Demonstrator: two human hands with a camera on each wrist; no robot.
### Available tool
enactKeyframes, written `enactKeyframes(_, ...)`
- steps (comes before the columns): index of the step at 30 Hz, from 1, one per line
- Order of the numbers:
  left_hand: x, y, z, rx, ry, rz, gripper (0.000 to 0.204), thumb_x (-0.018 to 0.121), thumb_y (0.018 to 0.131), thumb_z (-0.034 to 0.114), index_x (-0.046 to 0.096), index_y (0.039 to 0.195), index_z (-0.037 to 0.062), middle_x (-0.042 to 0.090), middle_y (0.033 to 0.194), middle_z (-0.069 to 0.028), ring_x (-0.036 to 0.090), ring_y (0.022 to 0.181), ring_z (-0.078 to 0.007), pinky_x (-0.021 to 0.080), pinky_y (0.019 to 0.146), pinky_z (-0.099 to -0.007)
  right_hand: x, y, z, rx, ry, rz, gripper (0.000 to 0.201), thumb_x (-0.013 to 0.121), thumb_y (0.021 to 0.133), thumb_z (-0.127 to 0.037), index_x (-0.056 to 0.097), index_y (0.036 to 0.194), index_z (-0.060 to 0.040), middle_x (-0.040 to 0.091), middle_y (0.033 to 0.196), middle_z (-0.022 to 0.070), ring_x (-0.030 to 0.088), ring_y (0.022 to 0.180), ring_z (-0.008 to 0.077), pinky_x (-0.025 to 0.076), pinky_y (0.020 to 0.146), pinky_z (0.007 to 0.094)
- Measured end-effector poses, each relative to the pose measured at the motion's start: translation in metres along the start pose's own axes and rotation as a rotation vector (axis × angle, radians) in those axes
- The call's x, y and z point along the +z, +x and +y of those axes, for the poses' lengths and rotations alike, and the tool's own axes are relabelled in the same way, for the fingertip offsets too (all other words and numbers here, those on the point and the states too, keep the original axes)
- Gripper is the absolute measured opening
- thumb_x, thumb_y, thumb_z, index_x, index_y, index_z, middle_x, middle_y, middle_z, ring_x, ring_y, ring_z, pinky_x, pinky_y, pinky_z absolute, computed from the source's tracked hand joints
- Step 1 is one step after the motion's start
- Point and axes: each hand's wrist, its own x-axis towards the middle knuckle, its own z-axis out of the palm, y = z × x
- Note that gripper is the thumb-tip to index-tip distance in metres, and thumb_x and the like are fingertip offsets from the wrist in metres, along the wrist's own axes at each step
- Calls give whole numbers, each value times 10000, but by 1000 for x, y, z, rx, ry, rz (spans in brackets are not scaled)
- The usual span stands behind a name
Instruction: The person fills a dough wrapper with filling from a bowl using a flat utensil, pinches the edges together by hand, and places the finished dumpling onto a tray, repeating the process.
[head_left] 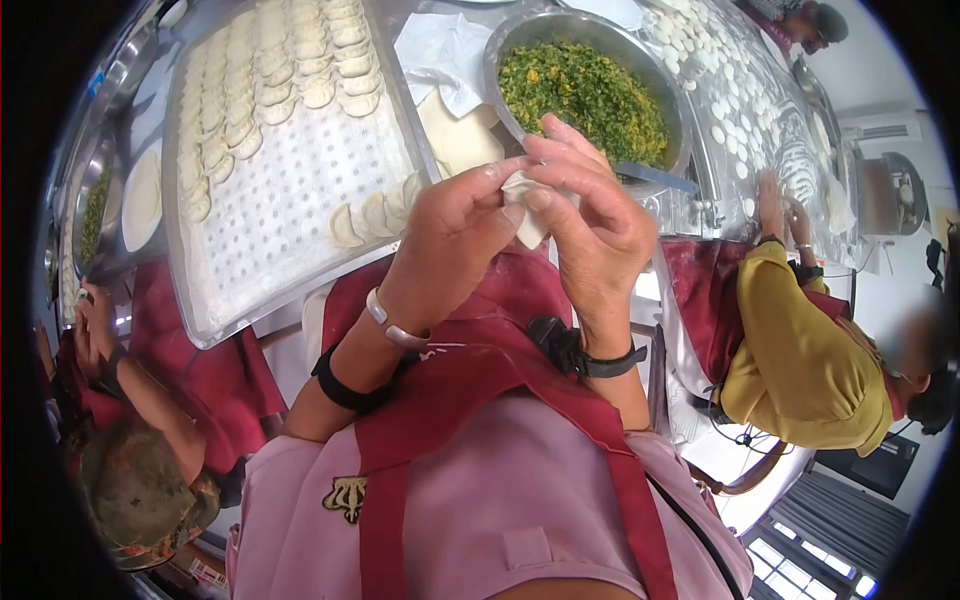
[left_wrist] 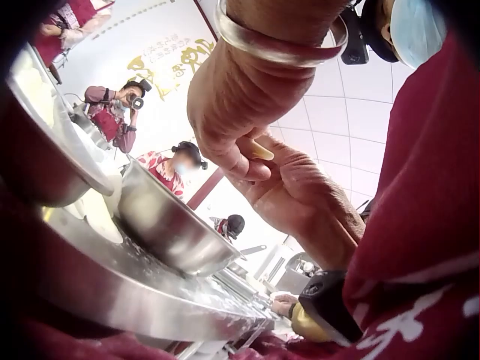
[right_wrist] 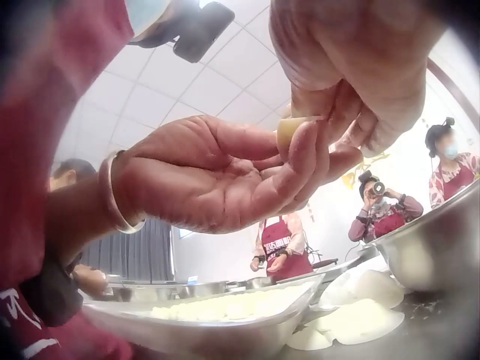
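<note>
Over the table's front edge, a pale folded dumpling (head_left: 527, 215) is held between both hands, in front of the apron. My left hand (head_left: 450, 235), with a silver bracelet at the wrist, pinches its left side. From the other side my right hand (head_left: 605, 225) pinches it, thumb laid across the dough. The left wrist view shows a bit of the dumpling (left_wrist: 260, 151) between the fingers, the rest hidden behind them. In the right wrist view its pale edge (right_wrist: 291, 133) shows between thumb and fingers. Beyond the hands stands a steel bowl (head_left: 682, 110) of chopped green and yellow filling (head_left: 580, 90).
At left, a large lined tray (head_left: 280, 220) carries rows of dumplings, with several more near its front right corner. A stack of dough wrappers (head_left: 455, 135) and a white cloth (head_left: 440, 60) lie beside the bowl. A person in a yellow top (head_left: 810, 350) works at right.
</note>
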Motion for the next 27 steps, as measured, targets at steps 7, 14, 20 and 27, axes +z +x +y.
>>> enactKeyframes(7, 0, 0, -2, 35, 40, -31, 402, 592, 940, 49, 554, 1326, -56, 583, 885, 20, 502, 802, -30, 429, 696, -206, -1, 1, 1, 1, -42, -37, 106, 721, 788, 13, 722, 892, -5, 741, 1055, 127, 619, 1191, 313, 487, 977, 404)
enactKeyframes(14, 0, 0, -1, -10, 85, -3, 370, 577, 945, 49, 567, 1299, -57, 590, 897, 23, 506, 811, -28, 430, 695, -209, -1, 1, -1, 66, 42, -50, 133, 722, 791, 11, 735, 920, -16, 741, 1059, 113, 599, 1221, 314, 477, 996, 396)
enactKeyframes(20, -2, 4, -6, 48, 150, -92, 249, 562, 951, 54, 612, 1177, -37, 632, 964, 7, 536, 853, -37, 448, 743, -222, -1, 4, -3, 61, 84, -120, 127, 726, 769, 23, 749, 889, -9, 740, 1063, 107, 588, 1237, 316, 473, 1006, 395)
enactKeyframes(27, -3, 4, -8, 23, 74, -97, 269, 558, 947, 17, 593, 1208, -34, 656, 1050, -42, 601, 960, -79, 489, 824, -242, -5, 4, 5, -20, 37, -189, 147, 716, 759, 38, 752, 896, -2, 736, 1084, 108, 576, 1255, 322, 455, 1035, 404)
